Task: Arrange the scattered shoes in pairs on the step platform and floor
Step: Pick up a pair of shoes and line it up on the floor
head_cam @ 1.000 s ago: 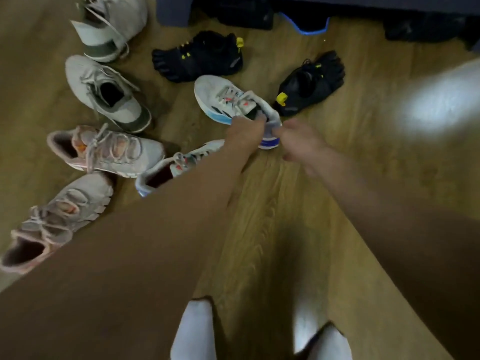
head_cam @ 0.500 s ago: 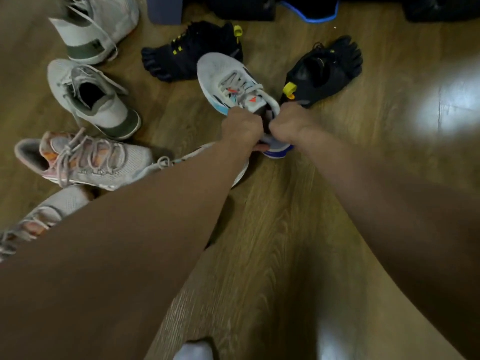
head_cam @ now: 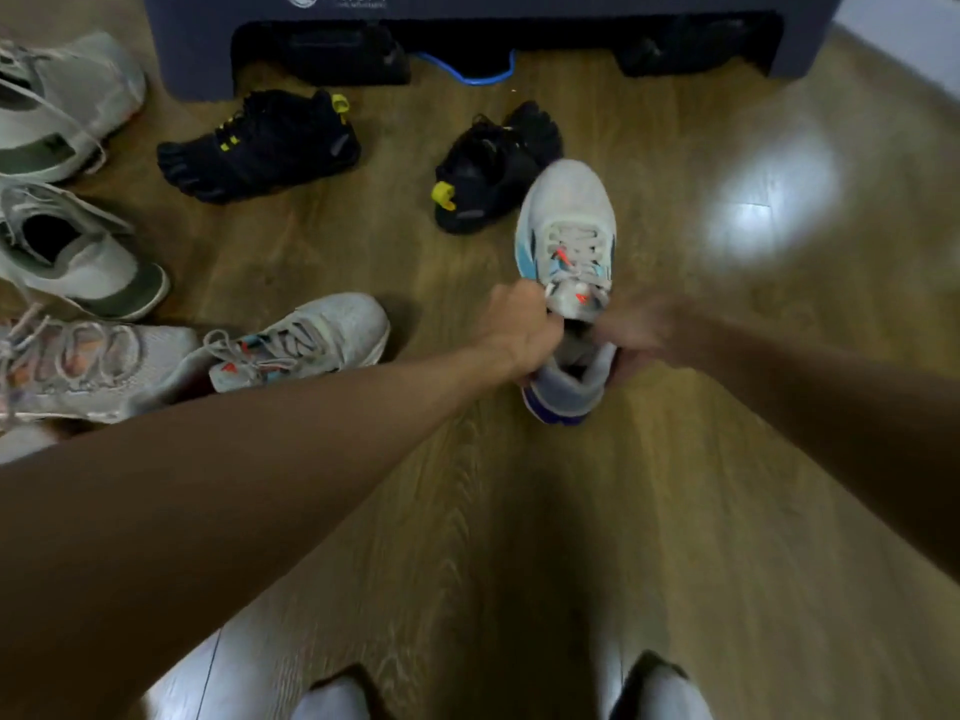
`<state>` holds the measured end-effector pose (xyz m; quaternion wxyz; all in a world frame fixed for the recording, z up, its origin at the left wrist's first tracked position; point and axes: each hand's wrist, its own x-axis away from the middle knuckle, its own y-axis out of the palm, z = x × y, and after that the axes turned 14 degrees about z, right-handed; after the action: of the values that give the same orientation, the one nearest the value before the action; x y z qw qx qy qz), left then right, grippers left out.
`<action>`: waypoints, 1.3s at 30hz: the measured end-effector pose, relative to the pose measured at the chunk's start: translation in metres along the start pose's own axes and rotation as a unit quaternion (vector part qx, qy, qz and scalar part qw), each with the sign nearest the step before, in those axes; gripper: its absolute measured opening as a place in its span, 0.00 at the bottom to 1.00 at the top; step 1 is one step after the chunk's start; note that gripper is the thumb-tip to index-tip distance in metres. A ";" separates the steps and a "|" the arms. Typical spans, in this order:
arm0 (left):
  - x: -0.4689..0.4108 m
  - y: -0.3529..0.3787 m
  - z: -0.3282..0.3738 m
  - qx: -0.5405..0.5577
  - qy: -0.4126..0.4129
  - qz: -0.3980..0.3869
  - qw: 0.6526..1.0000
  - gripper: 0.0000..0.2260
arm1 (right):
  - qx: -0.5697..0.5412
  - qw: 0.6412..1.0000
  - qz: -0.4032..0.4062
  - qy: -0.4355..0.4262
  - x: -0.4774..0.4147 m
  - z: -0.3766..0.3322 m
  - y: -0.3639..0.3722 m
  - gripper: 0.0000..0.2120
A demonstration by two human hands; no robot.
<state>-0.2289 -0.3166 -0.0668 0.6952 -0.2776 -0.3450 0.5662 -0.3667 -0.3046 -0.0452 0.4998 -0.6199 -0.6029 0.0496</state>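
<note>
Two hands grip one white sneaker at its collar: left hand curled tight, right hand blurred but clasping

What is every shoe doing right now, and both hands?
White-blue sneaker: gripped at its collar, toe pointing away.
Left hand: grips its left side.
Right hand: blurred, grips its right side.
Matching sneaker: on the floor, untouched.
Left black toe shoe: on floor.
Right black toe shoe: on floor.

A blue cord (looped) lies between dark shapes.
</note>
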 end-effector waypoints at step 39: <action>0.025 -0.165 -0.243 -0.342 -0.004 -0.013 0.940 0.18 | -0.015 0.990 -0.062 -0.128 0.060 -0.183 0.219 0.11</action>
<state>0.0649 -0.3247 -0.0821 0.5642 -0.4920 -0.5242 0.4060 -0.0763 -0.3096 -0.0713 0.4113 -0.5769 -0.7002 0.0887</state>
